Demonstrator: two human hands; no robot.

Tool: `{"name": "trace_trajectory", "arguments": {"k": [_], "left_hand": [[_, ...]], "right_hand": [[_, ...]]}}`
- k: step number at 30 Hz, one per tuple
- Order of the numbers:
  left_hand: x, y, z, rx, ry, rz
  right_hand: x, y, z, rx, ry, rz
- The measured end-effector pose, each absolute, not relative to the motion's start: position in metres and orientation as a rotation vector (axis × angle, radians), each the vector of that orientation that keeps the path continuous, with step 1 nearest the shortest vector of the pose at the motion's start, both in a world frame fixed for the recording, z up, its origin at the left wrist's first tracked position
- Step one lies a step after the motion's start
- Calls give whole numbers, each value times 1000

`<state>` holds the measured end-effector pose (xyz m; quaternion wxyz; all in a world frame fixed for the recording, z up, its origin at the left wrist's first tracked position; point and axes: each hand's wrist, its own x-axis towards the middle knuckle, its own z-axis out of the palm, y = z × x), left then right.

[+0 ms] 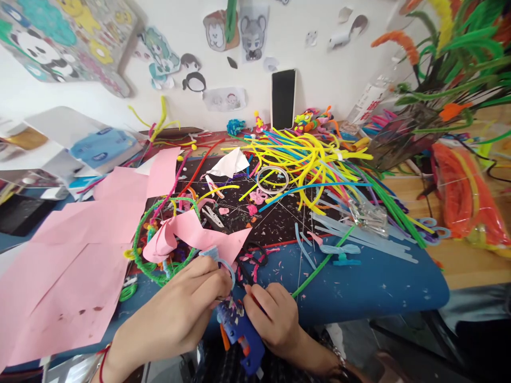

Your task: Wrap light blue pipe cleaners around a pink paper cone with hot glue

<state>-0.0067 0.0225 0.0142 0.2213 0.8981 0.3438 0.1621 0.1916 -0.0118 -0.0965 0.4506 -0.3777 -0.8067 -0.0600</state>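
My left hand (195,298) pinches light-blue piece (211,253), likely steadying it; right hand (276,315) curled beside blue tool (251,343) at six o'clock, can't tell grip.

Left hand (191,300) and right hand (277,316) — both curled — sit close together.

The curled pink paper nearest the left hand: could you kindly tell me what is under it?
A green fuzzy hoop appears to pass under the curled pink paper, showing beyond its edges. Whatever lies beneath the paper's middle is covered and cannot be seen.
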Motion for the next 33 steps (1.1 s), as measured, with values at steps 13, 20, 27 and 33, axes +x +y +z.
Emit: {"name": "trace_trajectory", "arguments": {"k": [13,20,27,33], "left_hand": [[-4,29,7,2510,927,405],[-3,27,6,2524,864,391],[-3,26,10,2566,827,376],[-3,26,12,2577,834,385]], "right_hand": [[192,-13,-100,-933,-2021,-178],[191,-13,-98,-907,-2012,-163],[189,-12,-98,-868,-1994,-162],[188,-11,-99,-878,-1996,-159]]}}
